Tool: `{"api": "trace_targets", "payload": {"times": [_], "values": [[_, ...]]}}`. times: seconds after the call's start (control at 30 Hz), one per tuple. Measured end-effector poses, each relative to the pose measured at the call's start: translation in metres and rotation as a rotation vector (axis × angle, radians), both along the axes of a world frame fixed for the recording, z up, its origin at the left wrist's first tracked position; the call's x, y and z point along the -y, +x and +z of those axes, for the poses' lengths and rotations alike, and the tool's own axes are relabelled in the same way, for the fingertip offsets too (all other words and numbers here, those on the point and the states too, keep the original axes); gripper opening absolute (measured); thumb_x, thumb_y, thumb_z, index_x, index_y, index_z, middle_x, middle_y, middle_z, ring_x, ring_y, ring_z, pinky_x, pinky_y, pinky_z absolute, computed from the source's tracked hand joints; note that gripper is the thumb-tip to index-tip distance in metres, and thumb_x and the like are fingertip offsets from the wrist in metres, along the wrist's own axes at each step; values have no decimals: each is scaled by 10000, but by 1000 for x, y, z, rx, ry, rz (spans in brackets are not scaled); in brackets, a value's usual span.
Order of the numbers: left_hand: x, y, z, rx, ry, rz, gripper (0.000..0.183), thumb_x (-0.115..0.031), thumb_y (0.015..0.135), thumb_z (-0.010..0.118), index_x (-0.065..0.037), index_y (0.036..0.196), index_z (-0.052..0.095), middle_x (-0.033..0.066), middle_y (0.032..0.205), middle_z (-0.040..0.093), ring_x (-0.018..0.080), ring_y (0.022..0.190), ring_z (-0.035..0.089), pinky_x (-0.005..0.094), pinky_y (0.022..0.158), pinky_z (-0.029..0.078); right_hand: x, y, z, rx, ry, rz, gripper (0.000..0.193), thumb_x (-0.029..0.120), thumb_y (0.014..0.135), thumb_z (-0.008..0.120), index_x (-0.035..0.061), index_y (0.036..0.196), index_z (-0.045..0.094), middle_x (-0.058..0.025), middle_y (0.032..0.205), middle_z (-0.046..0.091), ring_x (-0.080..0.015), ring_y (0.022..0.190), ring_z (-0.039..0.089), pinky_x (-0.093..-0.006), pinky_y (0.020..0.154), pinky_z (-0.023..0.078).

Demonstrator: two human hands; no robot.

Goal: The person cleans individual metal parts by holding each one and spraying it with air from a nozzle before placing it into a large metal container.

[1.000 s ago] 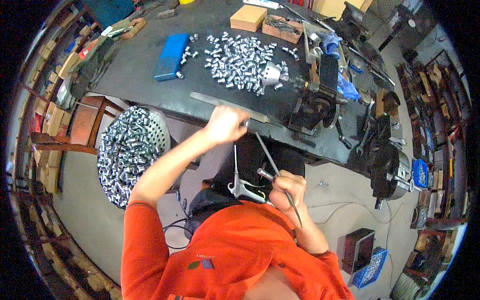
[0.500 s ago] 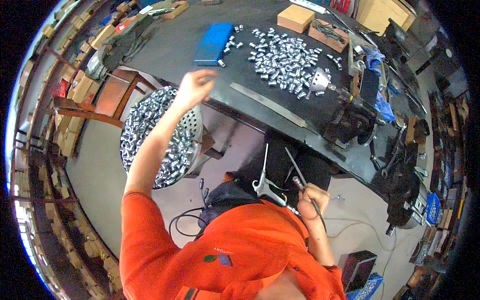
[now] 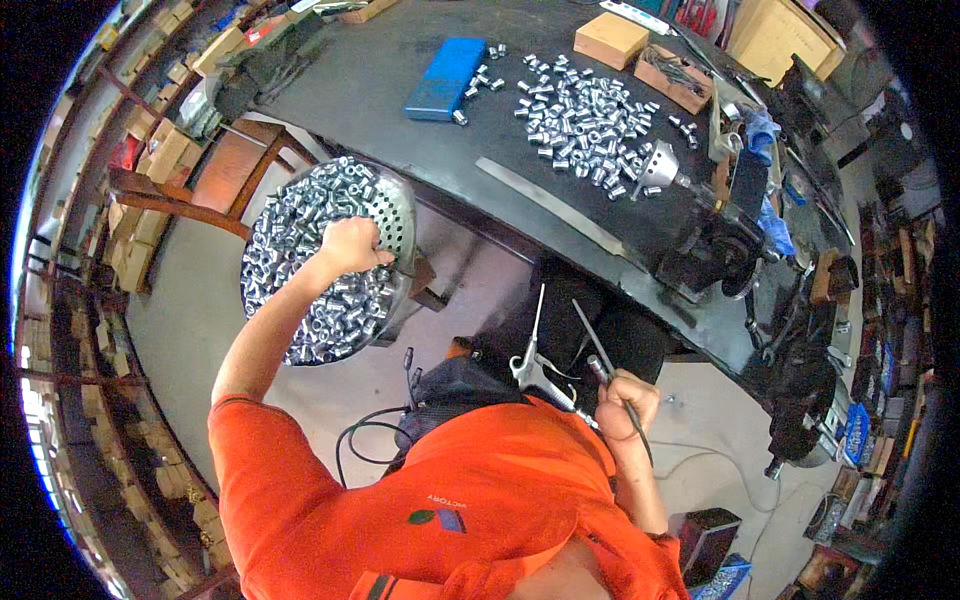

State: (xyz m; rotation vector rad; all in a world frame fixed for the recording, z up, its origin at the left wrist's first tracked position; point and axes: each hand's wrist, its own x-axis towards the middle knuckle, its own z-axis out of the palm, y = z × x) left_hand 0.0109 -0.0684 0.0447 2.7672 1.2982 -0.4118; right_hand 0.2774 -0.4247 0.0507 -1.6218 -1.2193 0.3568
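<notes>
Shelving (image 3: pixel 70 380) filled with small boxes runs far to the left of both hands' fingers, and a dark workbench (image 3: pixel 350 85) spreads ahead of them. On it, ahead and to the right of the left fingers, are a blue box (image 3: pixel 447 80), a heap of loose metal fittings (image 3: pixel 580 125) and a flat steel bar (image 3: pixel 550 207). The left hand (image 3: pixel 352 247) is curled over a round perforated metal basin (image 3: pixel 400 212) full of silvery fittings (image 3: pixel 290 235), which surround its fingers; whether they pinch one I cannot tell. To the left of these fingers, just beside the basin, stands a wooden chair (image 3: pixel 228 178). The right hand (image 3: pixel 628 402) is closed around a slim steel rod (image 3: pixel 590 328), its tip ahead of the fingers and its other end behind them; a short metal cylinder (image 3: pixel 598 369) juts from the same grip. Left of those fingers, an air blow gun (image 3: pixel 533 372) lies at the lap, nozzle toward the bench.
</notes>
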Motion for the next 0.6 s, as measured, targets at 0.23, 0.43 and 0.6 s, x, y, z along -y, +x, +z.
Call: {"api": "trace_targets", "payload": {"times": [0.23, 0.43, 0.6], "values": [[1, 7, -12, -37, -62, -34, 287, -363, 686, 677, -94, 780, 710, 159, 779, 662, 341, 762, 642, 434, 696, 511, 0, -5, -14, -64, 28, 8, 252, 0, 583, 549, 42, 526, 306, -47, 510, 344, -142, 450, 358, -272, 428, 236], [10, 0, -11, 197, -36, -74, 285, -235, 642, 658, -108, 896, 682, 155, 818, 660, 346, 823, 636, 454, 729, 506, 0, -7, -7, -81, 41, -4, 284, -108, 581, 510, 35, 526, 270, -47, 497, 351, -115, 453, 358, -257, 425, 268], [25, 14, 11, 785, -557, 162, 151, -86, 714, 604, -12, 836, 553, 68, 684, 609, 174, 583, 608, 282, 527, 462, -4, -5, -1, -37, 25, 76, 273, 54, 613, 566, 46, 539, 303, -60, 517, 323, -171, 438, 348, -297, 423, 241]]}}
